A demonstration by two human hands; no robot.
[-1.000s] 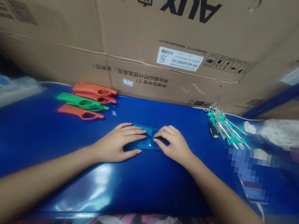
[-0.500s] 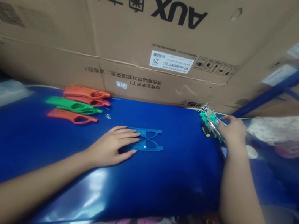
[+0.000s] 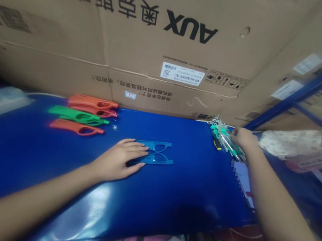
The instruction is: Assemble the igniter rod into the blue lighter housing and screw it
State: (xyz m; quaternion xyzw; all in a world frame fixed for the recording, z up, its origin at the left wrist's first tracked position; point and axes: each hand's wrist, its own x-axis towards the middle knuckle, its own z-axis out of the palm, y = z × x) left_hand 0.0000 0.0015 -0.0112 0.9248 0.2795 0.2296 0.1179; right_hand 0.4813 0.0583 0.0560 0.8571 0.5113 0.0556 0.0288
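My left hand (image 3: pixel 123 157) lies flat with its fingers spread over two blue plastic lighter-shell halves (image 3: pixel 159 158), which sit side by side on the blue table cover. Their looped ends stick out to the right of my fingertips; the rest is under the hand. At the far right, my right hand (image 3: pixel 243 138) is at the edge of a pile of thin metal and green parts (image 3: pixel 225 137). Its fingers are curled, and whatever is between them is hidden. A small black and yellow piece (image 3: pixel 216 142) lies at the pile's left side.
Orange and red shells (image 3: pixel 93 103), a green shell (image 3: pixel 79 116) and another orange shell (image 3: pixel 75 127) lie at the left back. Small metal bits (image 3: pixel 115 128) are beside them. A large cardboard sheet (image 3: pixel 149 47) stands behind. A pale phone-like slab (image 3: pixel 244 181) lies under my right forearm.
My right hand has shifted slightly left in view and its fingers look more curled at the pile. My left hand stays on the blue shells. The pale slab shows more fully.
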